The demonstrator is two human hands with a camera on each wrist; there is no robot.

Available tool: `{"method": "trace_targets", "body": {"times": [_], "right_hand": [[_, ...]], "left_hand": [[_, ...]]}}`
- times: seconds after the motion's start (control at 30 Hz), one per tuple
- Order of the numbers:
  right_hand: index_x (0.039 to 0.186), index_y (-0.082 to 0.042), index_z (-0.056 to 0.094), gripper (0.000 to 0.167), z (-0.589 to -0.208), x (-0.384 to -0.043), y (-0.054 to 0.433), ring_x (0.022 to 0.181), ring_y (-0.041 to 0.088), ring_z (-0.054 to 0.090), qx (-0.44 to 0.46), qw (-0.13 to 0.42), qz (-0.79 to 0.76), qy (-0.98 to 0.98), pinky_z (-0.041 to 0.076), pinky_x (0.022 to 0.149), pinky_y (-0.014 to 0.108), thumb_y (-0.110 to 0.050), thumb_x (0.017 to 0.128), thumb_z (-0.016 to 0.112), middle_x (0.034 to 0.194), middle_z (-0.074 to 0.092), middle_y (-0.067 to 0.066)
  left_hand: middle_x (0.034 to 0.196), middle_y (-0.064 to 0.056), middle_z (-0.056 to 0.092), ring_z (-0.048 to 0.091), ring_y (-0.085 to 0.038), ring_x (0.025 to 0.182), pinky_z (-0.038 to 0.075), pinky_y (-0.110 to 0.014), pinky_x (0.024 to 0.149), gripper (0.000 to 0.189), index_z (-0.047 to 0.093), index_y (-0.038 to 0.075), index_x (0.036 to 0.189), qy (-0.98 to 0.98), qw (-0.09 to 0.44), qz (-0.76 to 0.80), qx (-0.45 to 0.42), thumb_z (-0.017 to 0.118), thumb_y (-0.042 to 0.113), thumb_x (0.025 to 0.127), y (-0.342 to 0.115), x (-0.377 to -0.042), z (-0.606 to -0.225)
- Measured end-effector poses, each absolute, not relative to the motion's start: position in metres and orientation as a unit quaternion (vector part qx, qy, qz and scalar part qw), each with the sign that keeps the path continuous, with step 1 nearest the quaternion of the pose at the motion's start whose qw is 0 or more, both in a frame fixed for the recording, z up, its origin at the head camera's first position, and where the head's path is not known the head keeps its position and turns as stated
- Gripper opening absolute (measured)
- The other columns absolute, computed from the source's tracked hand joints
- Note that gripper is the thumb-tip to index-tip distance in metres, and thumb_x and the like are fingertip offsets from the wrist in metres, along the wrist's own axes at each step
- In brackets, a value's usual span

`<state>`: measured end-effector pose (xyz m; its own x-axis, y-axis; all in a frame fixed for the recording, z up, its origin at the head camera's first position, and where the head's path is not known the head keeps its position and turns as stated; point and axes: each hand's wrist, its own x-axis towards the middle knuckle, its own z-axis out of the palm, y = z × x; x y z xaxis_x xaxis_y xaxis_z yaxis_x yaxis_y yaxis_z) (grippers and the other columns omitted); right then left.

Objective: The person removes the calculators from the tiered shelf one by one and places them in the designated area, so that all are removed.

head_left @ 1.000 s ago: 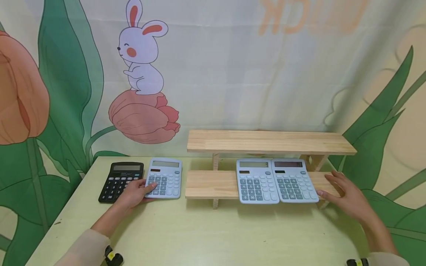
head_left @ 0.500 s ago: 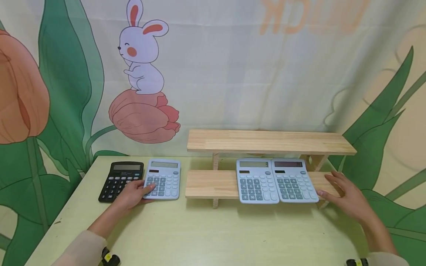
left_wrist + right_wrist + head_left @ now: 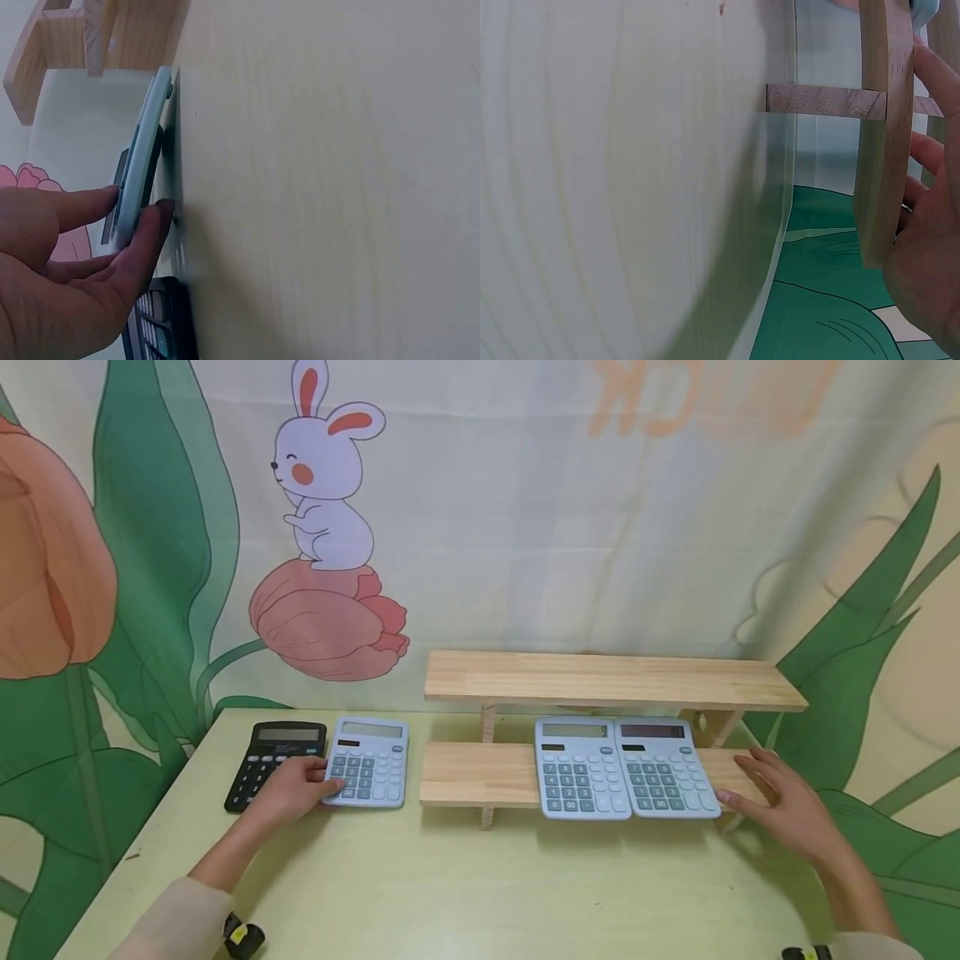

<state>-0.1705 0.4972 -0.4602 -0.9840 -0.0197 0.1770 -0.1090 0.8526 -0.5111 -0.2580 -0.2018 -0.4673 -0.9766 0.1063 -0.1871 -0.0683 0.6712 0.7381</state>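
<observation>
My left hand (image 3: 288, 789) pinches a light blue calculator (image 3: 378, 760) by its left edge, thumb on the keys and fingers beneath. In the left wrist view this calculator (image 3: 142, 157) leans, its near edge raised off the table. Just left of it lies a black calculator (image 3: 262, 768), partly hidden behind the hand. My right hand (image 3: 787, 802) rests on the right end of the lower shelf board (image 3: 480, 774), fingers spread and thumb at the side of a light blue calculator (image 3: 663, 768). Another light blue calculator (image 3: 581, 768) lies beside that one on the same board.
The wooden two-tier shelf stands on the pale table (image 3: 465, 893), its upper board (image 3: 600, 681) above and behind the calculators. A printed curtain (image 3: 540, 527) with a rabbit and tulips hangs behind. In the right wrist view a wooden crosspiece (image 3: 825, 101) shows under the board.
My left hand and the light blue calculator have shifted slightly left, closer to the black one. The right hand and the calculators on the shelf stay in place.
</observation>
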Motion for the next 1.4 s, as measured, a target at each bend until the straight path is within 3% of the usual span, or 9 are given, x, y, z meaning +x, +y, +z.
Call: {"method": "trace_targets", "body": {"times": [0.43,0.77,0.93,1.07,1.23,1.4], "right_hand": [[0.157,0.007,0.041,0.082,-0.46,-0.17,0.498,0.154,0.061,0.012,0.039,0.086,0.267,-0.959,0.017,0.109,0.087,-0.041,0.1,0.074,0.168,0.02,0.035],[0.157,0.007,0.041,0.082,-0.461,-0.171,0.497,0.153,0.061,0.012,0.038,0.086,0.266,-0.959,0.017,0.109,0.086,-0.042,0.099,0.074,0.168,0.021,0.035],[0.158,0.006,0.04,0.083,-0.461,-0.172,0.496,0.154,0.061,0.012,0.037,0.085,0.265,-0.96,0.017,0.109,0.086,-0.042,0.1,0.074,0.168,0.021,0.035],[0.158,0.006,0.04,0.083,-0.459,-0.171,0.495,0.154,0.061,0.011,0.036,0.083,0.269,-0.959,0.017,0.109,0.087,-0.042,0.1,0.073,0.168,0.02,0.035],[0.157,0.008,0.041,0.082,-0.457,-0.17,0.494,0.154,0.06,0.011,0.039,0.085,0.271,-0.958,0.017,0.11,0.086,-0.041,0.1,0.074,0.168,0.021,0.035],[0.156,0.008,0.041,0.081,-0.456,-0.168,0.494,0.154,0.061,0.012,0.04,0.085,0.268,-0.959,0.018,0.109,0.087,-0.041,0.1,0.074,0.167,0.022,0.036]], "left_hand": [[0.123,-0.033,0.069,0.069,-0.042,0.113,0.06,-0.051,0.094,0.057,0.052,-0.021,0.139,0.944,0.05,0.325,0.036,0.074,0.013,0.098,-0.193,-0.254,-0.466],[0.111,-0.03,0.072,0.07,-0.034,0.096,0.061,-0.051,0.086,0.054,0.057,-0.022,0.132,0.959,-0.009,0.281,0.044,0.078,0.009,0.094,-0.187,-0.253,-0.477],[0.109,-0.029,0.072,0.069,-0.033,0.093,0.061,-0.051,0.085,0.054,0.057,-0.022,0.132,0.962,-0.011,0.269,0.045,0.078,0.01,0.094,-0.187,-0.251,-0.474],[0.116,-0.031,0.07,0.07,-0.038,0.1,0.06,-0.054,0.089,0.056,0.056,-0.021,0.134,0.963,-0.01,0.264,0.047,0.078,0.013,0.095,-0.185,-0.246,-0.462],[0.124,-0.031,0.068,0.071,-0.043,0.108,0.061,-0.056,0.09,0.055,0.058,-0.016,0.137,0.962,-0.046,0.256,0.08,0.076,0.017,0.097,-0.173,-0.233,-0.434],[0.126,-0.022,0.068,0.072,-0.037,0.106,0.063,-0.05,0.088,0.05,0.062,-0.007,0.138,0.943,-0.085,0.294,0.13,0.078,0.018,0.097,-0.143,-0.212,-0.407]]}}
